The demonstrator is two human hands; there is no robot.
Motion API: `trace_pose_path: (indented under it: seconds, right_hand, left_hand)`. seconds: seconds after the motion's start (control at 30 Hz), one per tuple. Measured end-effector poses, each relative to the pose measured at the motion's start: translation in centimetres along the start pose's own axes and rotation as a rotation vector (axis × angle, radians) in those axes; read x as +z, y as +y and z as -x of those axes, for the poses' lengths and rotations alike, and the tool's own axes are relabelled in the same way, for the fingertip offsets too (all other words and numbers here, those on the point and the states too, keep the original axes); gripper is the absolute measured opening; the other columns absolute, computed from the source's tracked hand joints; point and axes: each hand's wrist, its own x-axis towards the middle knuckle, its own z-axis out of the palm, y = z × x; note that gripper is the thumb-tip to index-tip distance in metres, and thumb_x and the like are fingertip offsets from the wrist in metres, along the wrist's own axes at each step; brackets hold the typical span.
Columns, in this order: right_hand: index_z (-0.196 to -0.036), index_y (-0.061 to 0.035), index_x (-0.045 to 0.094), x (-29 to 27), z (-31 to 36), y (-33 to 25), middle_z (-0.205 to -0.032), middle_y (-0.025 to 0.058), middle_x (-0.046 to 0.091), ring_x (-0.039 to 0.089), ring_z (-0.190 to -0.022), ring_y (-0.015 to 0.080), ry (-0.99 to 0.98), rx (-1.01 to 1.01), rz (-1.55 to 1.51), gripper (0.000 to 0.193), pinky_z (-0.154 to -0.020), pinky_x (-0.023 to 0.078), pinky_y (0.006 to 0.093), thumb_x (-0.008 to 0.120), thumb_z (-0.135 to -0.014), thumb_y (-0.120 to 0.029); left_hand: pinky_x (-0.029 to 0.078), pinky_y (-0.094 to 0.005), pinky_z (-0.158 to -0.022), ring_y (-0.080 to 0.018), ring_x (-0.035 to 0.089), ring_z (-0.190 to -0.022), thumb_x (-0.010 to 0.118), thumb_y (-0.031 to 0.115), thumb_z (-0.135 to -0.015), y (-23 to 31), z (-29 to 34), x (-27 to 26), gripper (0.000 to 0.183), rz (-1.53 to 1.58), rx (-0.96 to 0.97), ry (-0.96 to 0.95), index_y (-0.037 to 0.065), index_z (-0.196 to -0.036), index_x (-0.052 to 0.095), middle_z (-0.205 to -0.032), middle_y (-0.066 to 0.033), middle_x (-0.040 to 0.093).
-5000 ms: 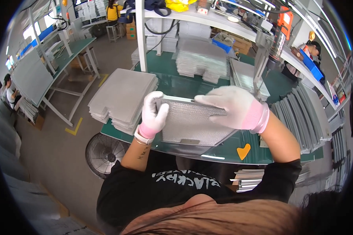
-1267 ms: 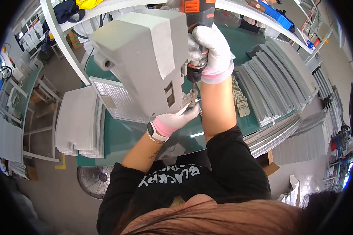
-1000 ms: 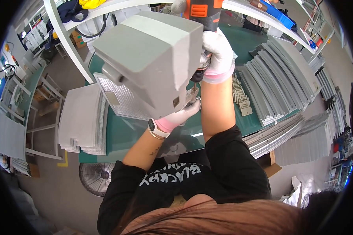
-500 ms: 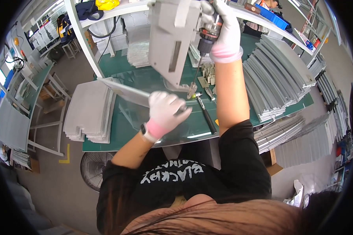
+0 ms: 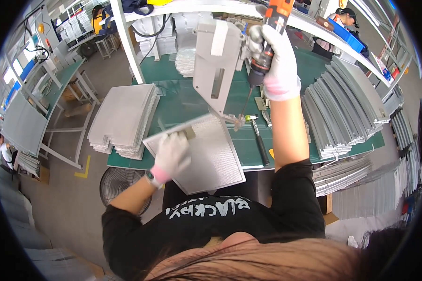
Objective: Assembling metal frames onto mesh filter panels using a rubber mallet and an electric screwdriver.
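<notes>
My right hand (image 5: 280, 58), in a white glove, grips an orange and black power screwdriver (image 5: 262, 65) held upright above the bench. A grey bracket-like housing (image 5: 211, 68) with a slot stands beside it. The long bit points down to a small clear tip piece (image 5: 239, 122). My gloved left hand (image 5: 172, 152), slightly blurred, is closed at the left side of a grey perforated panel (image 5: 213, 154) whose near corner juts past the bench edge. By its fingertips sits a small olive-beige plate (image 5: 188, 132); whether the fingers hold it is unclear.
The green bench (image 5: 173, 100) bears a stack of grey panels (image 5: 124, 117) on the left and a row of grey panels (image 5: 344, 103) on the right. A hammer (image 5: 259, 140) lies right of the perforated panel. Below stands a floor fan (image 5: 119, 187). A shelf spans the far side.
The perforated panel has turned from nearly edge-on to face up and come nearer me, my left hand moving left and down with it. The screwdriver stays raised in my right hand.
</notes>
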Motion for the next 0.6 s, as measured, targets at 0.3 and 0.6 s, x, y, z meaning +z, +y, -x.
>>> trace_pose_path:
  seconds: [0.3,0.6]
  right_hand:
    - [-0.101,-0.0071,0.05,-0.3,3.4,-0.7,-0.079,0.0051,0.058,0.055,-0.065,0.0108,0.072,0.135,0.09,0.022,-0.054,0.044,0.0237,0.065,-0.091,-0.019]
    - [-0.099,-0.0064,0.048,0.4,3.8,-0.7,-0.077,0.0041,0.055,0.054,-0.064,0.0101,0.065,0.095,0.007,0.02,-0.053,0.044,0.023,0.063,-0.092,-0.018]
  left_hand:
    - [0.048,-0.0464,-0.084,-0.0372,0.063,-0.093,0.07,0.02,-0.075,3.2,-5.6,0.0,0.027,0.441,-0.209,-0.069,0.003,-0.094,0.063,-0.112,-0.0201,0.064]
    - [0.042,-0.0448,-0.075,-0.0276,0.056,-0.079,0.08,0.028,-0.069,7.8,-4.4,-1.8,0.041,0.348,0.008,-0.085,0.015,-0.103,0.062,-0.079,-0.0035,0.057]
